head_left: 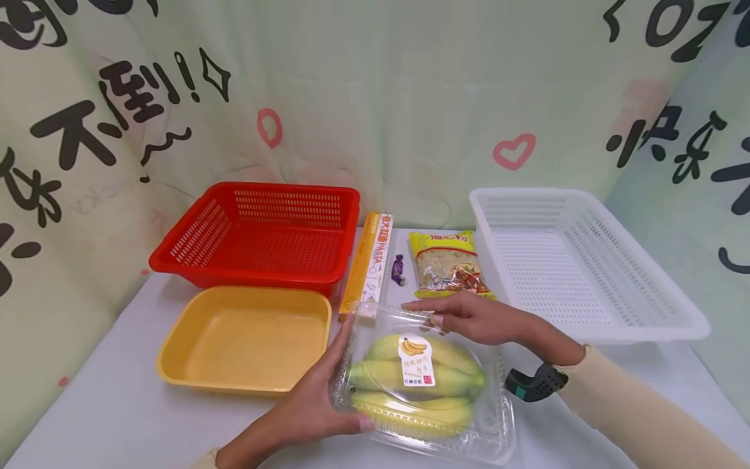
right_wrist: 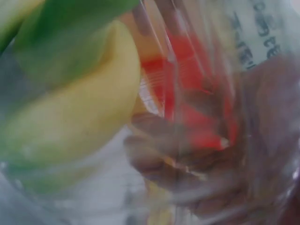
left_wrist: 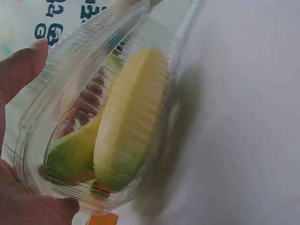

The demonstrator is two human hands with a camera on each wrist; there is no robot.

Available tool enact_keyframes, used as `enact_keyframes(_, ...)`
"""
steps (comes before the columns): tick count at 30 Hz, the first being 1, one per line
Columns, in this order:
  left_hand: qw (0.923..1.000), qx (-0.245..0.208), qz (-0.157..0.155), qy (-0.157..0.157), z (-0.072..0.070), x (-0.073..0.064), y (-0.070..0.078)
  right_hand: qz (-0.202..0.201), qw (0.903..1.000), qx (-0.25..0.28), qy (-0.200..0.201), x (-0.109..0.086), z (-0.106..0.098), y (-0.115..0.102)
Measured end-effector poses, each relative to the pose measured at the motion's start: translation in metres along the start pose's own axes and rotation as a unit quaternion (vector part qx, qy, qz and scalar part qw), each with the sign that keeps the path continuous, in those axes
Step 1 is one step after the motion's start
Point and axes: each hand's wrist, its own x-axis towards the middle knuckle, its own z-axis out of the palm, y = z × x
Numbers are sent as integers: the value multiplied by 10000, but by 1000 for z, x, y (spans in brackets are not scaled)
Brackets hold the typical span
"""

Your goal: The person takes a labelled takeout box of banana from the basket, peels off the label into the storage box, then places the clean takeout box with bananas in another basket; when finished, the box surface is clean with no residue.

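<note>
A clear plastic clamshell box (head_left: pixel 492 417) with yellow-green bananas (head_left: pixel 375 374) inside stands at the front middle of the table. A white label (head_left: pixel 416 365) with a banana picture is on its lid. My left hand (head_left: pixel 310 397) grips the box's left side, thumb near the front corner and fingers towards the back. In the left wrist view the box (left_wrist: pixel 126 117) is on its edge beside a shadow on the table. At the back edge of the box, my right hand (head_left: pixel 474 317) holds it; its fingers (right_wrist: pixel 159 159) show blurred through the plastic in the right wrist view.
A red basket (head_left: pixel 346 260) stands at the back left, with a yellow tray (head_left: pixel 246 385) before it. Behind the box lie an orange-and-white pasta box (head_left: pixel 369 260), a purple-wrapped candy (head_left: pixel 398 270) and a yellow food packet (head_left: pixel 450 260). A white basket (head_left: pixel 644 329) stands right.
</note>
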Motion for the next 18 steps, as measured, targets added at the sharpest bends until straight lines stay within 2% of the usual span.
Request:
enact_keyframes(3,10000,-3,23,-31,4,0,-6,16,10000,39,-56,1,3,4)
enact_keyframes(10,9990,428,110,62,11,-1,-16,103,9998,102,-153,3,7,12)
enact_keyframes(18,9992,337,-97,215,12,0,-16,98,9999,-66,-116,4,7,13)
